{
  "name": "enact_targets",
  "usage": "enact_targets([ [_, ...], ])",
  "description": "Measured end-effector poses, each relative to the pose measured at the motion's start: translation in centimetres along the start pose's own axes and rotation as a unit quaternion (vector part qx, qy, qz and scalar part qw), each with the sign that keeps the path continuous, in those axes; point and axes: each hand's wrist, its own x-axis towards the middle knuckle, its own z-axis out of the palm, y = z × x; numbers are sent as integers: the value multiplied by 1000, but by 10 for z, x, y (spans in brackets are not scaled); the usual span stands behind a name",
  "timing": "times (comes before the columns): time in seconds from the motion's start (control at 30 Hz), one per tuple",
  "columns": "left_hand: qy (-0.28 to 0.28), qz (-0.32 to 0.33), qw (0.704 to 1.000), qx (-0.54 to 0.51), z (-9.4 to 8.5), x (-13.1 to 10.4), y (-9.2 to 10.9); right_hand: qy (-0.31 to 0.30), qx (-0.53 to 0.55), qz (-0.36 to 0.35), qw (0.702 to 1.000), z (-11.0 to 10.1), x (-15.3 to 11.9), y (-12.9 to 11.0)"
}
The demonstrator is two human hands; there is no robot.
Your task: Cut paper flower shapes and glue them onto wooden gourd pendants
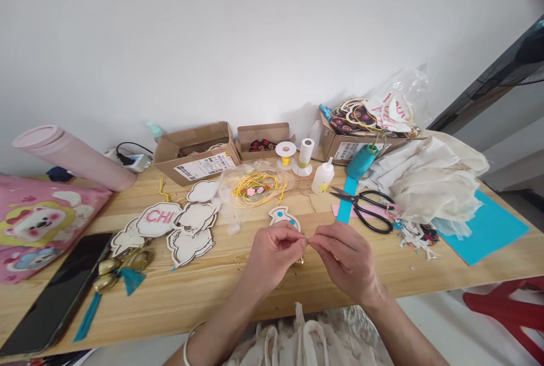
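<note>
Left of the scissors (359,203), both hands, left (278,255) and right (345,258), pinch their fingers together over the table (170,298); what they grip, I can't tell.

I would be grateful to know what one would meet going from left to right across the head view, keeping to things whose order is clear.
Pink tumbler, larger open cardboard box, yellow thread spool, squeeze bottle, teal thread cone, blue sheet.

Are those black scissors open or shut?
Open: the scissors' two dark blades spread apart, and the black handle loops stand apart too.
</note>
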Motion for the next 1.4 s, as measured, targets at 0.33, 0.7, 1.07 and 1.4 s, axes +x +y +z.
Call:
enact_targets([
  [0.33,1,47,997,61,1,-2,-7,28,154,188,970,9,-1,-5],
  [0.7,27,217,936,278,-13,-5,-7,-3,223,256,941,9,7,-3],
  [1.07,25,341,855,389,-18,-7,-16,-81,191,271,940,5,10,-7],
  [1.4,-32,185,945,267,-11,-6,-9,-115,125,135,976,-1,10,-2],
])
